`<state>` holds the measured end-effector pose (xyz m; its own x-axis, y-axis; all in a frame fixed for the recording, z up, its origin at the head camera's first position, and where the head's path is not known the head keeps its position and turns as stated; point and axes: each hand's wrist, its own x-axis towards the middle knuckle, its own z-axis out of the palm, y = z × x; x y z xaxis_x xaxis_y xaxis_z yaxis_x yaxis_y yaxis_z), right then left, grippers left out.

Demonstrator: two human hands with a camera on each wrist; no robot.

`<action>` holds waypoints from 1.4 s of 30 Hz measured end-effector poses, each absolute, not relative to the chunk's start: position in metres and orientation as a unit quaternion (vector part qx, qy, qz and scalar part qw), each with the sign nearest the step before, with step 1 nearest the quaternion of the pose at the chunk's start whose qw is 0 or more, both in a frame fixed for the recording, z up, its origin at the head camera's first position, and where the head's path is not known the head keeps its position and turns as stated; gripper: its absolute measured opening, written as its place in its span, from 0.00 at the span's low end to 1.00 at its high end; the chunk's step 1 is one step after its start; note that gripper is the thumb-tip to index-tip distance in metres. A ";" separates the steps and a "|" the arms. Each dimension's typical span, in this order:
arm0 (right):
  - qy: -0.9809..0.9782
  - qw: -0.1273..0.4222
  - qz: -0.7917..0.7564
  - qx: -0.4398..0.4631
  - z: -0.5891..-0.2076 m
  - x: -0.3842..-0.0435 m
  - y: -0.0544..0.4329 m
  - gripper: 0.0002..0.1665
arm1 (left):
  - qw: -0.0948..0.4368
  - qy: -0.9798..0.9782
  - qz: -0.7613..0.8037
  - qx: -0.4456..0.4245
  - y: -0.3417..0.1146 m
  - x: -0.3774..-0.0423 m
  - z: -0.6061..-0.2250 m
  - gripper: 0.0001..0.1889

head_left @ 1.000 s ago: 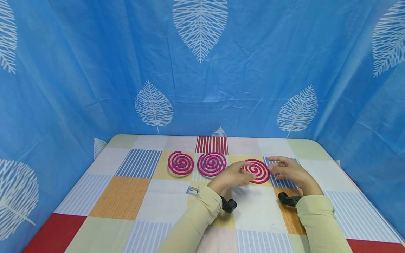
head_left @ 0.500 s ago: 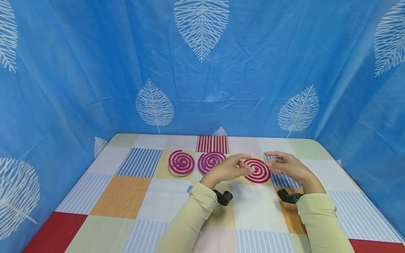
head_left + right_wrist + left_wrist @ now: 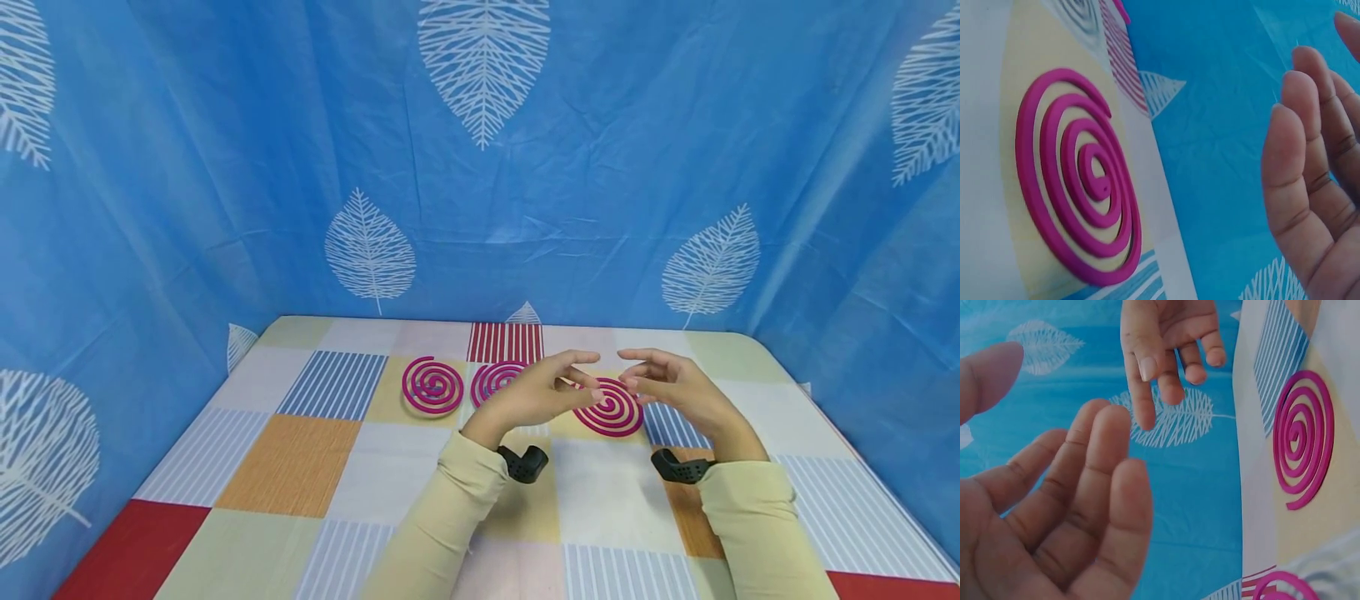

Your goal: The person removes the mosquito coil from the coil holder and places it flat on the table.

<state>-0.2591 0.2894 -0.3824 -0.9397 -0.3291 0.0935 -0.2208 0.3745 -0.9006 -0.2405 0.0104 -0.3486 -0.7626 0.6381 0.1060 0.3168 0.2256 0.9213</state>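
Observation:
Three magenta spiral coils lie in a row on the checked tablecloth (image 3: 300, 467): a left coil (image 3: 432, 386), a middle coil (image 3: 493, 377) partly hidden by my left hand, and a right coil (image 3: 615, 408) (image 3: 1304, 437) (image 3: 1079, 206). Both hands hover above the right coil, fingers relaxed, holding nothing. My left hand (image 3: 543, 390) (image 3: 1066, 512) faces my right hand (image 3: 667, 385) (image 3: 1316, 181), fingertips nearly meeting.
Blue leaf-print curtains (image 3: 480, 167) close in the table at the back and both sides. Black wrist camera mounts (image 3: 525, 463) sit under both cream sleeves. The table's front and left squares hold nothing else in view.
Both hands have risen off the table above the right coil and drawn closer together. The coils have not moved. A small clear object near my left sleeve is now hidden.

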 end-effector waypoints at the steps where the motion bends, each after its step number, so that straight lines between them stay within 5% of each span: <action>1: 0.826 0.044 -0.535 -0.171 -0.382 -0.258 0.288 0.32 | 0.143 0.766 0.540 0.318 0.009 -0.241 -0.348 0.30; 12: 0.798 -0.018 -0.560 -0.220 -0.382 -0.253 0.267 0.20 | 0.048 0.758 0.555 0.339 -0.011 -0.241 -0.344 0.25; 23: 0.822 -0.031 -0.522 -0.227 -0.380 -0.255 0.243 0.26 | -0.018 0.775 0.537 0.332 -0.036 -0.239 -0.349 0.27; 42: 0.808 -0.002 -0.500 -0.313 -0.384 -0.268 0.208 0.22 | -0.047 0.806 0.499 0.315 -0.082 -0.241 -0.362 0.28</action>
